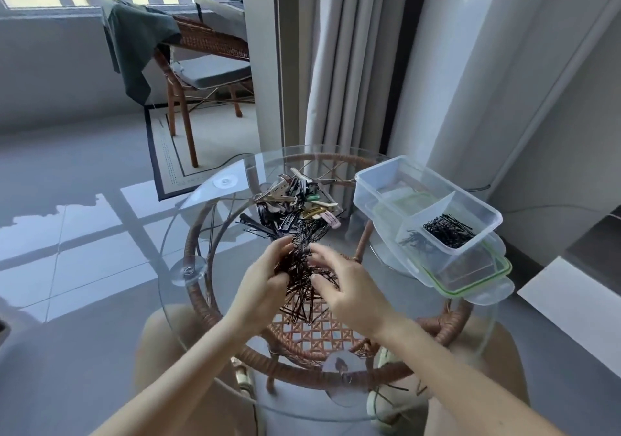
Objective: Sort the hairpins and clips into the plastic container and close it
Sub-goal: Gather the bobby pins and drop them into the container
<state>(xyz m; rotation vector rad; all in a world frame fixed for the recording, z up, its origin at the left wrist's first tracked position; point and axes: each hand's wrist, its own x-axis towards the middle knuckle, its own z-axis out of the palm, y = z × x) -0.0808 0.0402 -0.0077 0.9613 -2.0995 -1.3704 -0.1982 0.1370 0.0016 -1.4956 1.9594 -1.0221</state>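
A tangle of dark hairpins (300, 287) lies on the round glass table (188, 301) in front of me. My left hand (265, 277) grips the tangle from the left, and my right hand (342, 284) pinches pins on its right side. Behind the pins sits a heap of mixed clips (295, 200), black, silver, green and gold. At the right stands a clear plastic container (426, 207) with a divider. Its near compartment holds black hairpins (448, 230). The container rests on its green-rimmed lid (470, 277).
The glass top sits on a rattan frame (329, 334) with suction pads. A couple of loose pins (393, 390) lie near the table's front edge. Curtains (356, 59) hang behind the table, and a rattan chair (201, 59) with a dark cloth stands far left.
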